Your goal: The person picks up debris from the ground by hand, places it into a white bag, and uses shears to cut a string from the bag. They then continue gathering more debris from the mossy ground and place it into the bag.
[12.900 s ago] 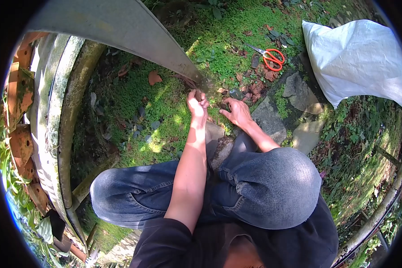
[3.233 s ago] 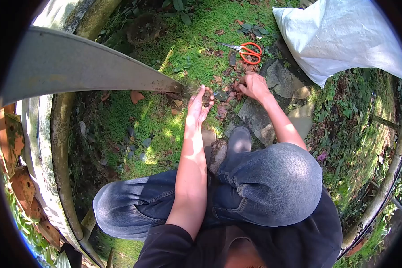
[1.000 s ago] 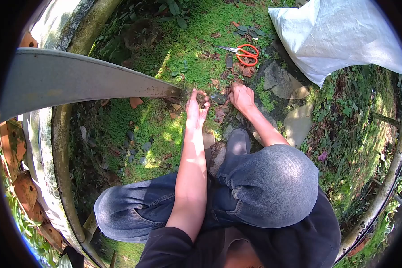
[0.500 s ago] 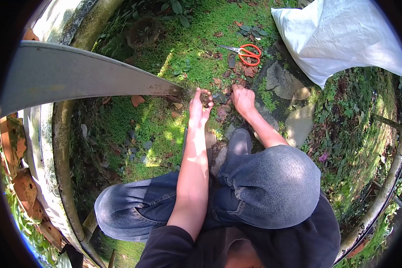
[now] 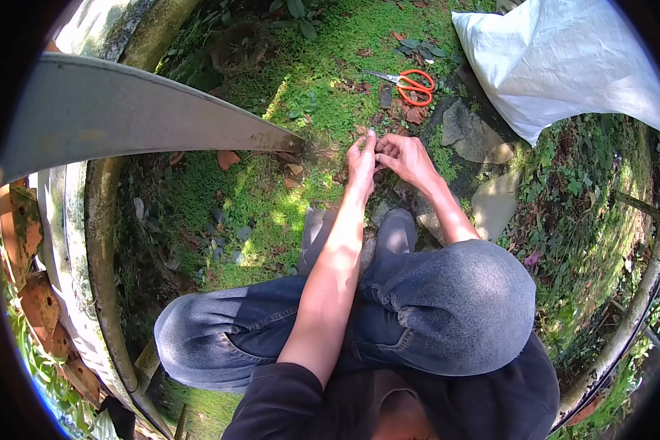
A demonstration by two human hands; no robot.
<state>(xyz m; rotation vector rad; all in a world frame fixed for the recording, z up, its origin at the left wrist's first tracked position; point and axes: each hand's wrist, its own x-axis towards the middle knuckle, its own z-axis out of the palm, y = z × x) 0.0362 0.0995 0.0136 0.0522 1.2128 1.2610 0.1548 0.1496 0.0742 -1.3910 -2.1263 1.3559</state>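
Observation:
Just above the ground, my left hand (image 5: 360, 166) and my right hand (image 5: 411, 158) meet at the fingertips. The left fingers are curled inward with the thumb raised. Those of the right hand are bent into a pinch against the left. Whatever lies between them is too small and hidden to name. Beyond the hands, scissors with orange-red handles (image 5: 416, 89) lie on the mossy ground, their blades pointing left. Reddish-brown leaf litter (image 5: 411, 114) lies between the scissors and my hands.
A white woven sack (image 5: 557, 66) stands at the upper right. Flat grey stones (image 5: 471, 133) lie right of my hands. From the left, a wide grey post (image 5: 147, 106) reaches in and tapers toward the left hand. Curved pale pipes (image 5: 104, 279) run along the left side.
My left hand has turned from a cupped palm with a dark clump and moved right to meet the right hand. The right hand has lifted slightly from the ground.

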